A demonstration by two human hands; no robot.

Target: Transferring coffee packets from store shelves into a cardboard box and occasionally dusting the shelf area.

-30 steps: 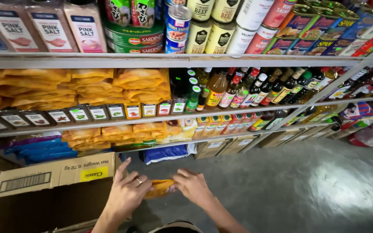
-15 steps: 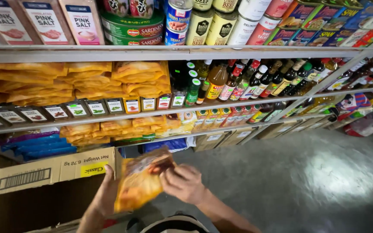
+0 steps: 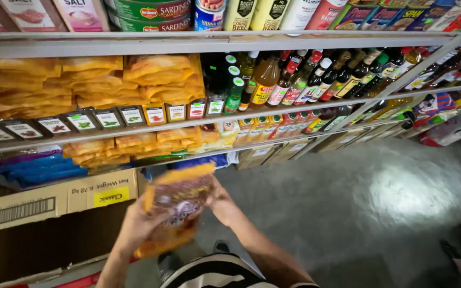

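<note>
Black-and-white striped top [image 3: 217, 272], bare forearms, no sleeves reaching the wrists, dark shoes [image 3: 169, 262]

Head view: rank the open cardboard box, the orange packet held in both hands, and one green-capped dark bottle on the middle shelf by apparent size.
1. Cardboard box.
2. Orange packet, though it looks enlarged by being nearest the camera.
3. Green-capped bottle.

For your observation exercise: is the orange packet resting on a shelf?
No, both hands, left hand and right hand, hold the orange packet in the air below the shelves.

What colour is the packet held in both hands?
Orange packet with a brownish middle, seen in the head view.
</note>
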